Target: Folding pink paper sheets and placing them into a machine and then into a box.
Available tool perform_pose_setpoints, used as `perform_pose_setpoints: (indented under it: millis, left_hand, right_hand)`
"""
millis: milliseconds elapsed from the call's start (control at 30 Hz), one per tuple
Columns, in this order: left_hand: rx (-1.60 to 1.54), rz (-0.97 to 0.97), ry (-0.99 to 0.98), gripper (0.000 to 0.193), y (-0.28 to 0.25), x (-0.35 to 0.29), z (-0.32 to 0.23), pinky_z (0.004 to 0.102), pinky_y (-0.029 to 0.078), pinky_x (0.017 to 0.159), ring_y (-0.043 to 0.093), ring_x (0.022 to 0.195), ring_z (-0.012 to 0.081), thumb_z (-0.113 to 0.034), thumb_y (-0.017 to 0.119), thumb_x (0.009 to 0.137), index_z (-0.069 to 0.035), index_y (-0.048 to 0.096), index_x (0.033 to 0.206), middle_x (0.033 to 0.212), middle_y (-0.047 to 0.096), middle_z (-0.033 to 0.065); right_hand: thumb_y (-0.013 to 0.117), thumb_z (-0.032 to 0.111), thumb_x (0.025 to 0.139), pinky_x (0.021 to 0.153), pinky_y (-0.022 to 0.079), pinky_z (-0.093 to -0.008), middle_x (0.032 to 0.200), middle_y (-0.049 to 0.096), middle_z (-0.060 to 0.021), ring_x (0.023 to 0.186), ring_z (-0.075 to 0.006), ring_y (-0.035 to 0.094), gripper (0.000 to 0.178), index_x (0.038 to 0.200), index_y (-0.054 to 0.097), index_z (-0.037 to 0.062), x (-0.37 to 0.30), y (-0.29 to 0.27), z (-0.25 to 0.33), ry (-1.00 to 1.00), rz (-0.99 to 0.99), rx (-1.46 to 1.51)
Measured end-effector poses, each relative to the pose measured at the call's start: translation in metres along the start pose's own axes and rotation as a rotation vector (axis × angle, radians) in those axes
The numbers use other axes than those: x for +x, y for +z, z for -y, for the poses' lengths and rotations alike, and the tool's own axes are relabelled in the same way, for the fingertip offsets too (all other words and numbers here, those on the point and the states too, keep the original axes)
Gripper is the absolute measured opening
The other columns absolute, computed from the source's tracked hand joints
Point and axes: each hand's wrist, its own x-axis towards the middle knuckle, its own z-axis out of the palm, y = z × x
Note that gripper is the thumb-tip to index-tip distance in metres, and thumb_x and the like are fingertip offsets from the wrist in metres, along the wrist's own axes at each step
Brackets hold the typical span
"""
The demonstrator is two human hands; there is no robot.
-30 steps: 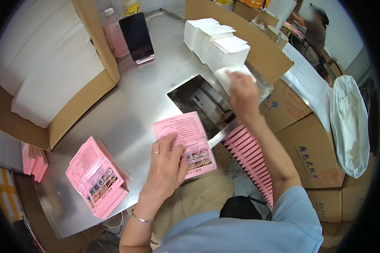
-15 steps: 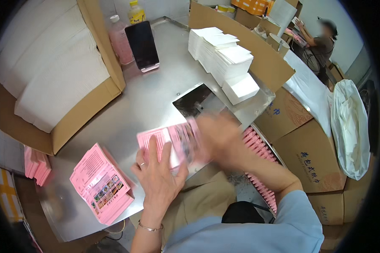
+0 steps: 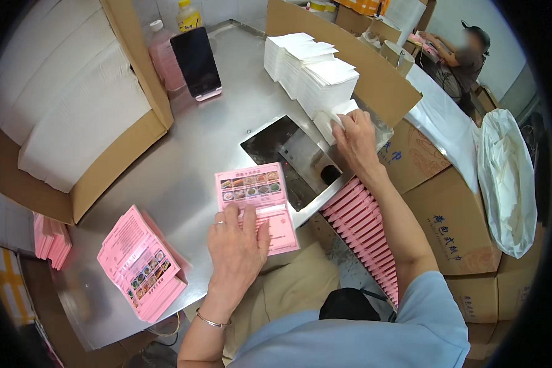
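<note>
A pink printed wrapper (image 3: 251,191) lies unfolded on the metal table, its upper part showing rows of small food pictures. My left hand (image 3: 236,248) rests on its lower part, fingers spread and pressing down lightly. Farther right, my right hand (image 3: 357,140) pinches folded white napkins (image 3: 330,126) at the near end of a long napkin stack (image 3: 313,67). Its fingertips curl over the top, so how many napkins they grip is hidden. To the left of my left hand sits a pile of matching pink wrappers (image 3: 142,264).
A dark rectangular opening (image 3: 282,153) is set in the table. Pink packets (image 3: 362,227) stand in a row below its right edge. A phone (image 3: 196,64) leans on a stand, beside a large carton (image 3: 129,159) of white paper. A person (image 3: 466,61) works at the far right.
My right hand has moved from the wrapper, up and right to the napkin stack. The wrapper now lies unfolded, and the white piece seen on it before no longer shows. My left hand stays on it.
</note>
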Motion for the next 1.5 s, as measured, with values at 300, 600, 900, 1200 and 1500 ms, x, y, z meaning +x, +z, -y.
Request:
perform_pose_setpoints:
  millis: [300,600,900,1200,1500]
  left_hand:
    - [-0.057,-0.049,0.058,0.039,-0.001,-0.002,-0.002,0.0414,0.043,0.072,0.056,0.089,0.0307,-0.022,0.069,0.085,-0.002,0.062,0.117,0.112,0.058,0.0176]
    - [-0.131,0.091,-0.003,0.065,-0.033,-0.005,0.017,0.0421,0.043,0.072,0.055,0.089,0.0327,-0.024,0.072,0.074,-0.003,0.055,0.134,0.102,0.053,0.0188]
    - [-0.267,0.146,-0.051,0.065,-0.051,-0.004,0.008,0.0443,0.045,0.078,0.055,0.088,0.0317,-0.002,0.069,0.077,-0.007,0.052,0.139,0.097,0.055,0.0138]
    - [0.428,-0.183,-0.435,0.033,-0.118,-0.079,0.084,0.0521,0.034,0.105,0.051,0.112,0.0365,-0.010,0.064,0.074,-0.006,0.060,0.106,0.105,0.059,0.0130]
    - [-0.125,-0.219,-0.405,0.018,-0.091,-0.049,0.072,0.0375,0.047,0.091,0.057,0.101,0.0330,-0.006,0.055,0.097,0.000,0.056,0.114,0.105,0.059,0.0171]
  right_hand:
    - [0.066,0.008,0.081,0.072,0.047,-0.0459,0.085,0.061,-0.0148,0.085,-0.0332,0.057,0.017,0.095,0.072,0.0044,0.003,-0.001,-0.022,0.039,0.154,0.016]
    - [0.064,0.016,0.085,0.105,0.040,-0.0614,0.127,0.055,-0.0215,0.122,-0.0417,0.053,0.036,0.118,0.065,0.0023,-0.086,-0.040,0.149,-0.693,0.401,0.613]
    - [0.051,0.011,0.091,0.096,0.042,-0.0656,0.108,0.066,-0.0236,0.106,-0.0388,0.064,0.024,0.108,0.065,0.0030,-0.026,0.042,0.106,-0.181,0.570,0.302]
    - [0.068,0.024,0.086,0.072,0.043,-0.0432,0.086,0.060,-0.0113,0.088,-0.0270,0.057,0.018,0.087,0.064,0.0066,-0.001,-0.011,0.066,-0.151,-0.046,-0.234]
    - [0.067,0.012,0.083,0.075,0.044,-0.0422,0.090,0.056,-0.0114,0.092,-0.0286,0.054,0.013,0.092,0.070,0.0030,-0.005,0.014,0.009,-0.020,0.076,-0.156]
